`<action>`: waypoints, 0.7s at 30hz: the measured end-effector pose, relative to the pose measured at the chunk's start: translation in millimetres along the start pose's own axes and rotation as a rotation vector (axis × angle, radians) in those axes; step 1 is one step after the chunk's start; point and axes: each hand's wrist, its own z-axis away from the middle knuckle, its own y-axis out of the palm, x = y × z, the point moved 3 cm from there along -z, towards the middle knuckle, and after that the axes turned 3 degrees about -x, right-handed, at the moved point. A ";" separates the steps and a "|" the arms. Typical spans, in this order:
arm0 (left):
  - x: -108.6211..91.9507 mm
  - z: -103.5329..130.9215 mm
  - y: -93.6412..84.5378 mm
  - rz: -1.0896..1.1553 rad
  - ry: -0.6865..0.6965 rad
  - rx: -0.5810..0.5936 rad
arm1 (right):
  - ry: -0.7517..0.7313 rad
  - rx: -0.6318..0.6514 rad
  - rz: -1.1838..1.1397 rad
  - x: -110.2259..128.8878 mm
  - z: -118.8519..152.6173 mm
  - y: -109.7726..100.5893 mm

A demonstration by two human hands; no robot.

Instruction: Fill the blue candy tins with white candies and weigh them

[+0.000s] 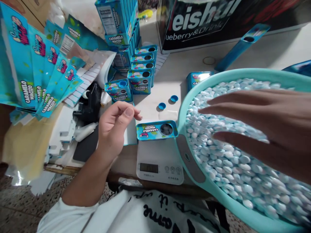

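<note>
I am at a work table, filling small candy tins by weight, and this looks like the filling step. My left hand sits left of centre, loosely curled, thumb against the fingertips as if pinching something small; I cannot tell whether it holds a candy. Just beside it, at the centre of the frame, an open blue tin lies on a white kitchen scale, with a few pale candies showing through its round hole. My right hand stretches across the right side of the frame, fingers spread and flat, grasping nothing, hovering just over a large turquoise basin heaped with white and pale blue candies. Two loose blue caps lie on the table above the scale. More tins stand in rows at upper centre, and flat printed packets fan across the upper left. A dark printed box fills the upper right. The scale's display is too dim to read. My judgement: the tin looks only partly filled, so the next move calls for picking up more candies from the basin, feeding them through the small hole, and then capping it.
</note>
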 end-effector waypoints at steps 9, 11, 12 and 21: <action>1.2 1.3 -0.1 0.000 0.009 0.003 | -0.236 0.093 0.022 10.1 -10.9 16.9; 2.4 3.6 0.9 -0.031 0.008 0.022 | -0.229 0.087 0.025 9.3 -11.9 17.5; 2.4 4.8 2.8 -0.062 0.026 0.071 | -0.235 0.081 0.022 9.2 -12.5 17.2; -11.7 12.1 17.0 -0.733 0.622 0.447 | -0.190 0.147 0.049 18.3 -19.1 12.8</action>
